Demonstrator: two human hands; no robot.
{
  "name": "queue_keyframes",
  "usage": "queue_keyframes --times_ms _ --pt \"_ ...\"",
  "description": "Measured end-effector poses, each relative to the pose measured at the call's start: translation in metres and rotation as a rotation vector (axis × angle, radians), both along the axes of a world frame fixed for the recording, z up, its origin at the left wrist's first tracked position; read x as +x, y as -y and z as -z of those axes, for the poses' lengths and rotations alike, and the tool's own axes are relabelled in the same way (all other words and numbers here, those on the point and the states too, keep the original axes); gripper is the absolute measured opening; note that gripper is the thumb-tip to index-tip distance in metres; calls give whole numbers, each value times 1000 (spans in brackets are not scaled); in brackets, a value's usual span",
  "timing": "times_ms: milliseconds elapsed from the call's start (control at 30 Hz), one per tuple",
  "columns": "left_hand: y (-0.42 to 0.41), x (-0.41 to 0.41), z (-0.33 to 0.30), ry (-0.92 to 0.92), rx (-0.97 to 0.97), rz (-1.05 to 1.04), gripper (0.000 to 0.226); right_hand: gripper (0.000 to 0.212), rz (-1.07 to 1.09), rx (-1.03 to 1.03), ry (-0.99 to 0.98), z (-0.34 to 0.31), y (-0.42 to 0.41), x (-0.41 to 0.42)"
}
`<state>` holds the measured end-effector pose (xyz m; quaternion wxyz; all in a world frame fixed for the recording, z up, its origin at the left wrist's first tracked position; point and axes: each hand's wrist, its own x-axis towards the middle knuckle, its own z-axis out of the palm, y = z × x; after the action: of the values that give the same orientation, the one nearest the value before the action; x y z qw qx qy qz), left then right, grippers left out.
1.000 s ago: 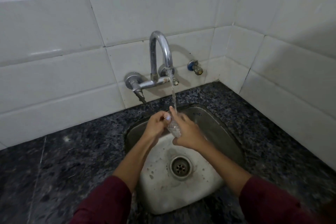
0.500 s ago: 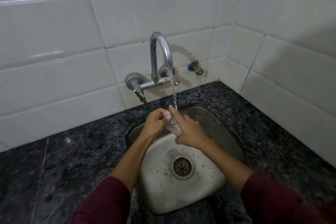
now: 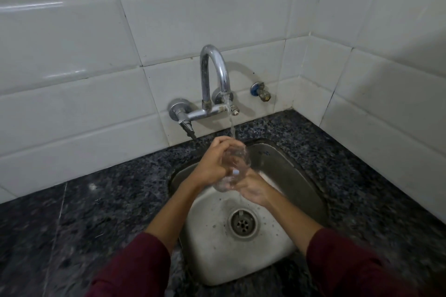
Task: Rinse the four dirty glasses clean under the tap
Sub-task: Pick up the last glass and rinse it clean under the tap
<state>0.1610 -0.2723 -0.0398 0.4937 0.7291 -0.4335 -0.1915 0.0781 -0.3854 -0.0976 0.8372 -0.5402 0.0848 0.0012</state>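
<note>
A: Grip first. Who has the glass point(image 3: 232, 168)?

B: Both hands. Left hand point(image 3: 213, 164) has its fingers curled round the upper part. Right hand point(image 3: 253, 188) is wrapped round the lower end from below, one pale painted nail showing against the glass.

A: Where is it?

B: In the air over the sink point(image 3: 284, 166), near the back wall, tilted with its mouth up under the water stream point(image 3: 231, 125) from the tap point(image 3: 214, 67). The stream hits at the rim.

A: Anything hard to read?

B: The glass is clear and partly covered by the fingers, so its outline is blurry and I can't tell its shape or whether dirt is left. The right palm is hidden. Both sleeves point(image 3: 135, 270), dark red, are cut off at the bottom edge.

A: Counts?

B: One glass in view, two hands, one tap, one small valve point(image 3: 260, 90) on the wall to its right, one drain point(image 3: 242, 224).

A: Surroundings?

B: Steel sink set in a dark speckled counter point(image 3: 72, 212), white tiled walls point(image 3: 72, 43) meeting in a corner at right.
</note>
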Motion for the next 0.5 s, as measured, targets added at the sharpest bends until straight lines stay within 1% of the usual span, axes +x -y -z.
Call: queue_keyframes --times_ms 67,133,167,233,267,333,400,433,500 --pt "-1 2 3 -36 -1 -24 83 46 108 -118 7 -1 -7 4" --pt "-8 7 7 -97 -37 -91 91 41 188 -237 -21 -9 -7 8" --pt "-13 10 9 -127 -52 -136 95 43 212 -287 -42 -14 -5 9" --pt "-24 13 15 -183 -86 -256 100 57 227 -407 -58 -22 4 9" --pt "-28 13 18 -207 -97 -327 98 66 219 -494 -51 -25 9 7" --pt "-29 17 21 -232 -79 -483 81 76 188 -704 -48 -33 19 2" --pt "-24 25 19 -154 -78 -625 60 78 150 -900 -83 -44 28 -6" --pt "-19 30 15 -96 -74 -684 52 77 130 -964 -114 -50 33 -11" --pt "-8 41 7 -1 -22 -797 50 74 100 -1026 -150 -61 40 -19"
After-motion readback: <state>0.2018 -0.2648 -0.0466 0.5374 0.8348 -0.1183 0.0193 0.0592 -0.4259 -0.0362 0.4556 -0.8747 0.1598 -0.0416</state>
